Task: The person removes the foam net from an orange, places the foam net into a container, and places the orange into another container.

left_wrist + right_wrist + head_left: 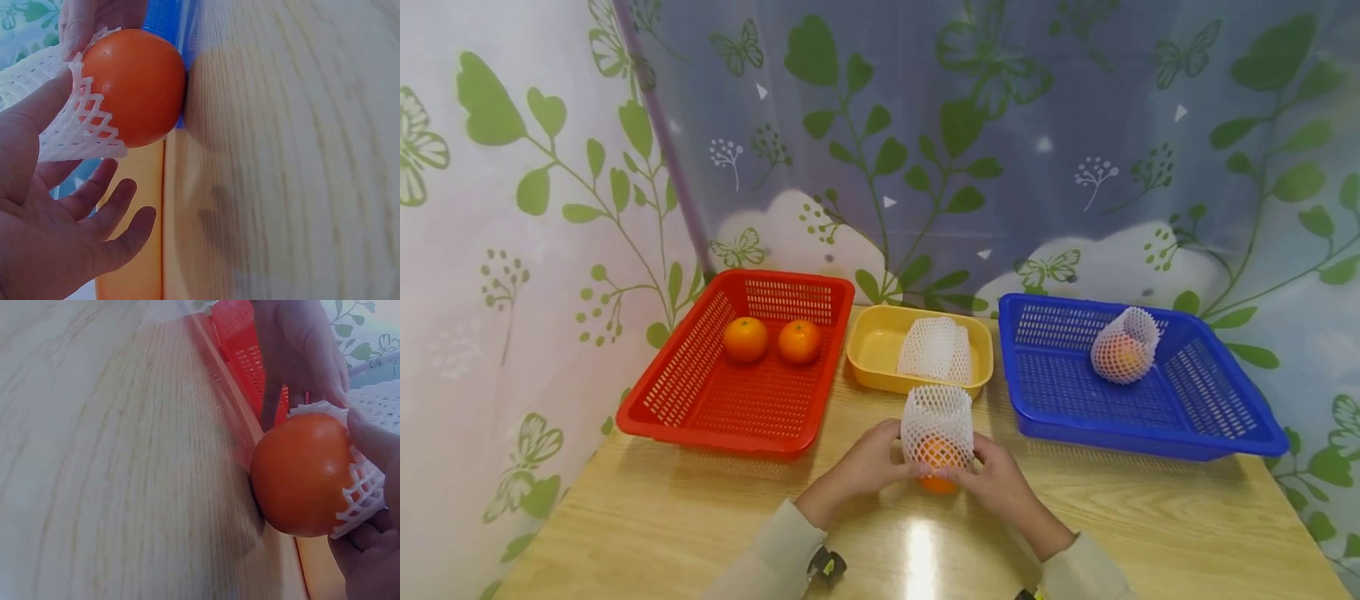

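Observation:
An orange (942, 481) sits on the table, its upper part inside a white foam net sleeve (936, 412) and its lower part bare. My left hand (871, 460) holds the sleeve from the left, thumb at the net's rim and the other fingers spread, as the left wrist view shows. From the right, my right hand (997, 482) grips the sleeve and fruit, its thumb on the net edge and fingers curled behind. Both thumbs come close together at the front. In the right wrist view the bare, smooth side of the orange (303, 478) faces the tabletop.
A red basket (647, 417) at the left holds two bare oranges (772, 340). Behind my hands, a yellow tray (867, 343) contains white foam nets (934, 348). The blue basket (1037, 417) at the right holds a netted fruit (1123, 350). A patterned curtain (880, 167) hangs behind.

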A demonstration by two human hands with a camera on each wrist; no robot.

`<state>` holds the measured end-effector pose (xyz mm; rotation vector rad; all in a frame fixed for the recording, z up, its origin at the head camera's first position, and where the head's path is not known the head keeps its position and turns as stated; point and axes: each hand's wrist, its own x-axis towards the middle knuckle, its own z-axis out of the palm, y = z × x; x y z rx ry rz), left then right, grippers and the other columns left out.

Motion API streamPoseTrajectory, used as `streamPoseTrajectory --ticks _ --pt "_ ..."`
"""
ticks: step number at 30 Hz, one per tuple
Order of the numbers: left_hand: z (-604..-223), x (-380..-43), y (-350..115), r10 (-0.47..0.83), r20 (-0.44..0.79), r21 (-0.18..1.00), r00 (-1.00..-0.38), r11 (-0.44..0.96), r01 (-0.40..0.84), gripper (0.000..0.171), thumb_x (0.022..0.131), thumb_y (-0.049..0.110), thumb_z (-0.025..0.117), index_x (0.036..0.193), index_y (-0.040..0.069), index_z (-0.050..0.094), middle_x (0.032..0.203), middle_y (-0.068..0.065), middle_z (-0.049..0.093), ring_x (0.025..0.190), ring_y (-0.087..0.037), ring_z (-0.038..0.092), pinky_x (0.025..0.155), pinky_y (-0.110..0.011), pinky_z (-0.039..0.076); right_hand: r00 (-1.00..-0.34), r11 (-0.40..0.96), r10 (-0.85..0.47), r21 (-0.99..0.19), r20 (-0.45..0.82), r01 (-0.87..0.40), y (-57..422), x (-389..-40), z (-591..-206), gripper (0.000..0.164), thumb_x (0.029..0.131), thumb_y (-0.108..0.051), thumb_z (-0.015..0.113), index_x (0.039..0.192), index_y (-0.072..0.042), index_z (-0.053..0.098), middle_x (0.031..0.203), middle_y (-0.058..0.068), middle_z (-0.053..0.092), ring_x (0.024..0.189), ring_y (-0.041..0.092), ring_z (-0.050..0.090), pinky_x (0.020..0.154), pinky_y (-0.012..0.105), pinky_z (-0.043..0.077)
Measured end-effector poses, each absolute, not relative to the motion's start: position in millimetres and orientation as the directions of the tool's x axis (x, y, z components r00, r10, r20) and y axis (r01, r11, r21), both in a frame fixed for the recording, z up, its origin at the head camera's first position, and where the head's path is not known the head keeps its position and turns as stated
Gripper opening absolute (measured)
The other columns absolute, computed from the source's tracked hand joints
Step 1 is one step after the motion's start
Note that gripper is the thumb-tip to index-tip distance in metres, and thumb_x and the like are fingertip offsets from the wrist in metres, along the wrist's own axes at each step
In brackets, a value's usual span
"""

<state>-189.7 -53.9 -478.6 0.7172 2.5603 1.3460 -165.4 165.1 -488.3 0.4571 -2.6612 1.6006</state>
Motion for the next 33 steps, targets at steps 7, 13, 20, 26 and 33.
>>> streamPoseTrajectory --ticks 7,13,20,26,33 --pt "-484.5 -190.4 -50.3 0.517 0.096 0.836 -0.85 0.422 0.351 0.064 0.082 0.031 0.079 0.136 0.01 0.053 0.136 -0.009 0.056 0.128 -0.025 0.048 0.11 -0.047 0.035 -0.952 0.409 -0.212 -0.864 0.222 -0.292 167.8 -164.2 -489.7 0.03 0.081 -0.015 0.078 0.108 -0.003 0.071 0.107 0.008 0.072 0.104 0.023 0.064 0.092 0.043 0.051" --pt "-485.2 -189.9 -48.4 0.528 0.08 0.843 -0.846 0.417 0.34 0.065 0.082 0.033 0.079 0.137 0.013 0.051 0.139 -0.003 0.055 0.131 -0.021 0.046 0.112 -0.046 0.032 -0.957 0.384 -0.176 -0.879 0.231 -0.283 168.4 -163.3 -487.0 0.022 0.082 -0.014 0.078 0.102 -0.004 0.074 0.101 0.006 0.073 0.097 0.016 0.065 0.086 0.032 0.052" --pt "-482.2 -188.1 -48.6 0.513 0.076 0.836 -0.855 0.434 0.336 0.061 0.081 0.032 0.079 0.134 0.012 0.055 0.134 -0.005 0.058 0.128 -0.024 0.05 0.109 -0.047 0.036 -0.966 0.386 -0.179 -0.89 0.187 -0.244 169.1 -163.2 -485.7 0.032 0.082 -0.016 0.078 0.11 -0.002 0.07 0.109 0.008 0.071 0.106 0.026 0.064 0.093 0.042 0.05" --pt "-479.3 -187.5 -50.3 0.487 0.096 0.818 -0.868 0.458 0.347 0.051 0.081 0.03 0.08 0.125 0.009 0.062 0.123 -0.009 0.063 0.117 -0.025 0.056 0.102 -0.046 0.042 -0.969 0.385 -0.168 -0.893 0.182 -0.234 166.4 -161.7 -483.6 0.043 0.08 -0.013 0.08 0.117 0.002 0.065 0.118 0.015 0.067 0.116 0.034 0.059 0.1 0.052 0.044" --pt "-475.1 -188.7 -48.7 0.43 0.174 0.804 -0.886 0.458 0.38 0.03 0.083 0.023 0.078 0.107 0.007 0.071 0.106 -0.005 0.067 0.099 -0.019 0.061 0.089 -0.041 0.05 -0.974 0.382 -0.153 -0.899 0.168 -0.215 164.1 -160.6 -481.0 0.045 0.078 -0.013 0.082 0.117 0.0 0.063 0.118 0.014 0.066 0.118 0.036 0.057 0.101 0.055 0.042"
